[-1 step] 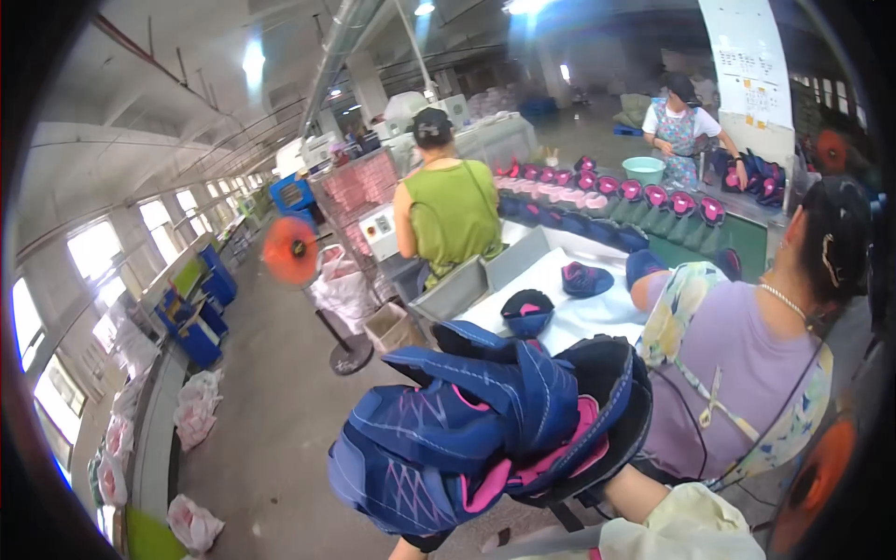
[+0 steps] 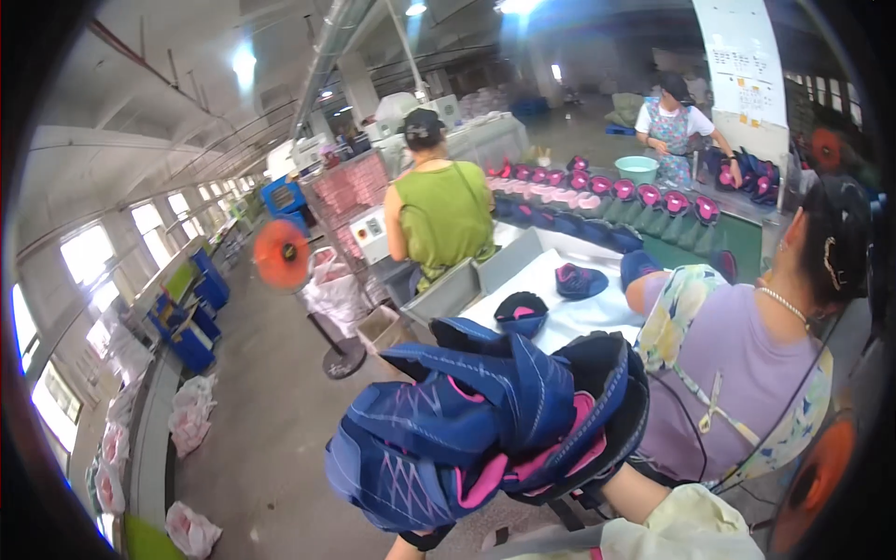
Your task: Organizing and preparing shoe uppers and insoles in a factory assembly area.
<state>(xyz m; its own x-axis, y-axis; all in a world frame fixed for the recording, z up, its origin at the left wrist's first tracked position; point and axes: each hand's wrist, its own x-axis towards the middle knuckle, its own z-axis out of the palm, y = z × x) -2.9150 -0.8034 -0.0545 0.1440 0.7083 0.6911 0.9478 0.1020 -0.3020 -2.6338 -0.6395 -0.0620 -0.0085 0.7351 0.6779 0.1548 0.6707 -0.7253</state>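
Blue fabric with pink lining fills the near centre of the head view: a bundle of shoe uppers (image 2: 485, 429) is lifted up close to the camera, probably so that many pieces travel together. Both forearms come from the lower edge under the bundle, but the hands are covered by it, so I cannot tell how the fingers close. To the right, a person in a purple top (image 2: 737, 364) sits just beside. Farther away, more uppers lie on the white work table (image 2: 551, 299).
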